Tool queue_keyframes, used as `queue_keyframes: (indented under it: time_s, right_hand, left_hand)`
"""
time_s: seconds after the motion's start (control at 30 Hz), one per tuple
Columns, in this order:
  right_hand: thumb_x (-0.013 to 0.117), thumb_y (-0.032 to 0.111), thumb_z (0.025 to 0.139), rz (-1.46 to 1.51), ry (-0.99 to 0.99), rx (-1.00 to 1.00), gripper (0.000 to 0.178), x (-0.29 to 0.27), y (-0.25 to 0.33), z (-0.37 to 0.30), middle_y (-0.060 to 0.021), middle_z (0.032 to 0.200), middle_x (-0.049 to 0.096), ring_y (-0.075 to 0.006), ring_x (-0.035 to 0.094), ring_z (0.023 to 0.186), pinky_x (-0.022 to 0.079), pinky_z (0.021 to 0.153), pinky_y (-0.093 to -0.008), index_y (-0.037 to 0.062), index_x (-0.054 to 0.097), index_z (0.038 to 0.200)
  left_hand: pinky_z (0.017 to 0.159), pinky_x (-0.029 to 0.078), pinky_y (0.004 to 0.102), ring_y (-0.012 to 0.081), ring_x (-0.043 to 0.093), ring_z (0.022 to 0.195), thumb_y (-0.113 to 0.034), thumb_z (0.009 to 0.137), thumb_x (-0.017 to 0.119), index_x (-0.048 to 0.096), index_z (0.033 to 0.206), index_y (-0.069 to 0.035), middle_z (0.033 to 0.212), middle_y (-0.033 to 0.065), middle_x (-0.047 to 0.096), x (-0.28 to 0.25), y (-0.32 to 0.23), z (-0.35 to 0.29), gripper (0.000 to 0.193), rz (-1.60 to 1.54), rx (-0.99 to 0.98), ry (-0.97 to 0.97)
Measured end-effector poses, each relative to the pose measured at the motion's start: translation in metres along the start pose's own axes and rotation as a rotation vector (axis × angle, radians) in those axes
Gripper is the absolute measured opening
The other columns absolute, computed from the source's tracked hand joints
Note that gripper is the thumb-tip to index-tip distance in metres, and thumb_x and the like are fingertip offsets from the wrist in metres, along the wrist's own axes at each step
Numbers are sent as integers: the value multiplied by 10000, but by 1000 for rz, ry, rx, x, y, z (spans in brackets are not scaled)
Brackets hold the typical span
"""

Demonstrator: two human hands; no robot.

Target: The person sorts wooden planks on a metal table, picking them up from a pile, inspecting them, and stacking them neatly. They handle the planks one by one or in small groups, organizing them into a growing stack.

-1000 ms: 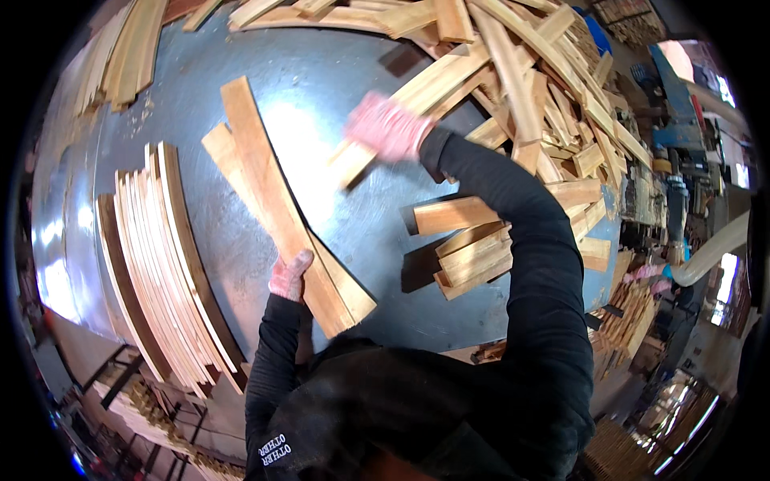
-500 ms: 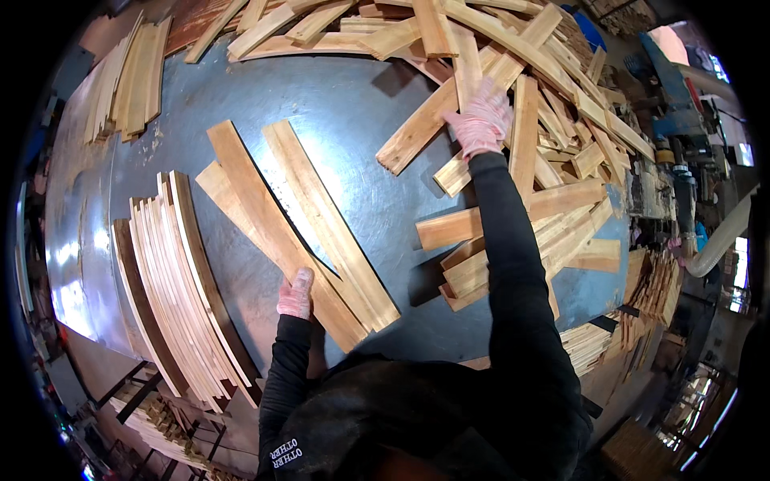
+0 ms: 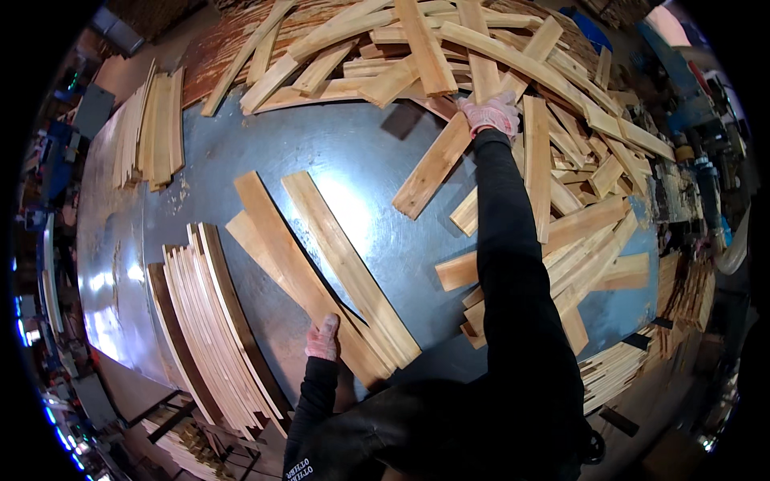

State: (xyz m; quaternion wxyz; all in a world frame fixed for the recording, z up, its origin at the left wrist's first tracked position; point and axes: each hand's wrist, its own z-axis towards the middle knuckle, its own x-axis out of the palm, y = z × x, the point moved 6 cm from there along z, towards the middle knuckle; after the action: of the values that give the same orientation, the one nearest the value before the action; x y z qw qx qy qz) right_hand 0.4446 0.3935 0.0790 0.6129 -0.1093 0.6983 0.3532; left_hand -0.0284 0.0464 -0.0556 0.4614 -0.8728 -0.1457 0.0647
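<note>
Both my hands wear pinkish gloves. My left hand (image 3: 322,338) is closed on the near part of a long wooden board (image 3: 289,272), its thumb on top and its other fingers hidden beneath. This board lies slantwise across another board (image 3: 239,230), which shows only in part. Just right of them lies a third, paler board (image 3: 346,268). Stretched far out, my right hand (image 3: 491,114) closes over the near end of a board (image 3: 481,68) in the loose pile. A slanting board (image 3: 433,167) reaches from beside that hand toward the middle of the table.
The grey metal table (image 3: 208,160) carries a row of boards on edge (image 3: 212,321) at left and a smaller stack (image 3: 160,132) at far left. A jumbled pile of boards (image 3: 529,60) covers the far right. More boards (image 3: 618,369) lie beyond the table's near right edge.
The whole view has shifted, so the table sits lower in the picture. My right hand has reached farther into the pile. My left hand keeps its hold on the board.
</note>
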Motion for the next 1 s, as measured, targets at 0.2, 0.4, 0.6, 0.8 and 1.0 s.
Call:
queue_keyframes:
  time_s: [0.2,0.4,0.6,0.8,1.0]
  right_hand:
    - [807,517,613,213,137,50,1042,4,-51,16,-276,1186,606,-367,604,1129,475,944,-419,-52,331,1345]
    - [707,164,785,1064,422,-245,560,-52,-69,-104,-96,1051,650,-154,623,929,506,800,-270,-69,510,1254]
    - [808,215,683,1789,1222,-211,795,-71,-89,-238,-132,1190,558,-226,594,1008,482,955,-358,-55,433,1330]
    - [812,213,649,1743,1652,41,828,-33,-72,-357,-135,1176,548,-241,582,1060,487,987,-360,-72,419,1320]
    - [758,147,762,1607,1907,432,589,38,-75,-502,-151,1096,632,-251,638,996,526,942,-369,-78,511,1247]
  left_hand:
    - [853,459,294,141,589,957,-375,874,699,610,1190,8,1055,45,666,1,15,12,505,63,-24,98]
    - [875,464,372,282,636,1009,-553,835,638,640,1188,-56,1113,164,680,-5,-12,1,610,604,-7,-64]
    - [859,483,358,248,666,976,-443,832,662,647,1167,-65,1059,122,707,-7,-69,-16,506,669,-17,-139]
    - [863,506,390,303,673,987,-444,810,645,636,1181,-45,1053,181,698,-54,-117,1,545,752,119,-147]
    - [899,493,454,368,645,1052,-535,836,554,638,1101,-28,1093,235,667,-67,-156,-3,579,1267,-20,-295]
